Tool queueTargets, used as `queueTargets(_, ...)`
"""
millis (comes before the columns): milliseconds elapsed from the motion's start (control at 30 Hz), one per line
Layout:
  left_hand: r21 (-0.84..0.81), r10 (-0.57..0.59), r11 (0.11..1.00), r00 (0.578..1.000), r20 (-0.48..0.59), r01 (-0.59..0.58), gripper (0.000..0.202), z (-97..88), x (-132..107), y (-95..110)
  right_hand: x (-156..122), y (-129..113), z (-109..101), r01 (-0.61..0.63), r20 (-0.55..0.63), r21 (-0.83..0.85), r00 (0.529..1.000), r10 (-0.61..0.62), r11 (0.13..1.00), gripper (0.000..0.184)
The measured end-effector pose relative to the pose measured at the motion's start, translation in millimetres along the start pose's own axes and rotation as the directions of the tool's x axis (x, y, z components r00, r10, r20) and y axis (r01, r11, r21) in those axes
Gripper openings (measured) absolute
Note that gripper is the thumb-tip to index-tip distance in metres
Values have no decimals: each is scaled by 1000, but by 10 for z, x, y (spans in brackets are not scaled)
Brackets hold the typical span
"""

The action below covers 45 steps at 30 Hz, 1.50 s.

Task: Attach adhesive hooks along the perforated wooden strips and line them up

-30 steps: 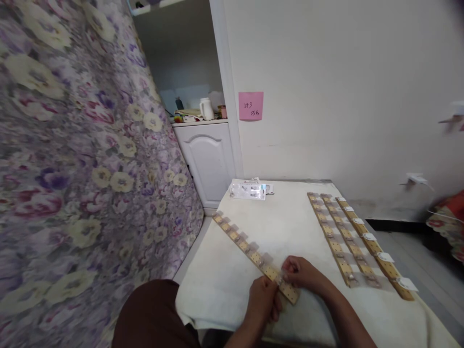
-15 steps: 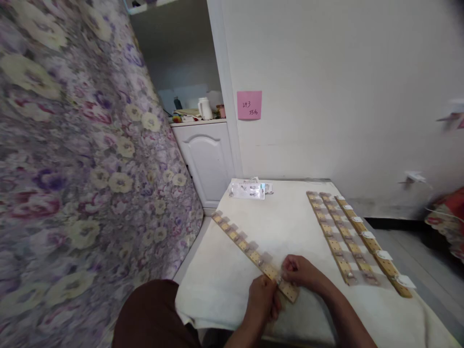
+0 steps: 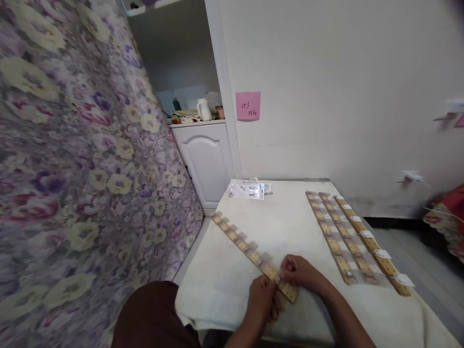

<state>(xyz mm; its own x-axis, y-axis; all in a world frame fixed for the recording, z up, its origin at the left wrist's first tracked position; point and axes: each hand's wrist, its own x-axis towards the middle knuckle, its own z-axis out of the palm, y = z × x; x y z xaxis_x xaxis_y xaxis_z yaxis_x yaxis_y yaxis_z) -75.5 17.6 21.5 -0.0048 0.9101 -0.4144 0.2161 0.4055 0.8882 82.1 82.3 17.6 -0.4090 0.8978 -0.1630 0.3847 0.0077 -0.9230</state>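
Observation:
A long wooden strip (image 3: pixel 241 245) with drilled holes lies diagonally across the cloth-covered table, its near end close to me. Several small clear plastic pieces are fixed along it with small metal parts. My left hand (image 3: pixel 261 296) is closed on the strip's edge near that end, fingers curled under it. From the other side, my right hand (image 3: pixel 296 270) pinches at the strip, just above its last stretch of bare holes. What lies between those fingertips is too small and too hidden to name.
Two similar strips with clear pieces (image 3: pixel 333 245) and a third strip with white tags (image 3: pixel 377 258) lie at the table's right. Flat clear packages (image 3: pixel 247 189) rest at the back. A floral curtain (image 3: pixel 108 169) hangs on the left; a white cabinet (image 3: pixel 206 162) stands behind.

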Motion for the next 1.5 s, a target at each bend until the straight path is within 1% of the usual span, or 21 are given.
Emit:
queueTargets(267, -16, 7, 1000, 1000, 6, -7, 35, 7, -3, -14, 50, 52, 23, -39, -69, -128, 997, 30, 991, 16)
queueTargets(467, -29, -1, 1000, 1000, 22, 1, 35, 3, 5, -5, 61, 60, 32, -88, -88, -158, 993, 75, 983, 18)
queueTargets(633, -21, -27, 999, 999, 42, 28, 32, -6, 39, -13, 75, 89, 31, -103, -89, -122, 992, 93, 987, 25)
queueTargets(800, -17, -48, 999, 997, 68, 49, 34, -18, 57, 16, 118, 142, 33, -109, -71, -60, 992, 105, 992, 29)
queueTargets(933, -20, -40, 999, 997, 59, 41, 32, -21, 47, 16, 130, 162, 50, -103, -59, 0, 993, 103, 995, 30)
queueTargets(1067, -29, -9, 1000, 999, 38, 11, 32, -24, 30, -20, 63, 157, 51, -78, -54, 73, 995, 82, 994, 29)
queueTargets(1233, -65, 18, 998, 999, 27, -16, 29, -29, 37, -64, -76, 128, 38, -43, -120, 110, 991, 56, 993, 23)
queueTargets(1400, -67, 27, 997, 999, 34, -25, 26, -29, 44, -69, -119, 62, 90, -36, -222, 22, 974, 40, 999, 20)
queueTargets(1500, -51, 29, 998, 999, 40, -27, 26, -26, 46, -68, -123, 18, 128, -65, -266, -58, 963, 47, 996, 19)
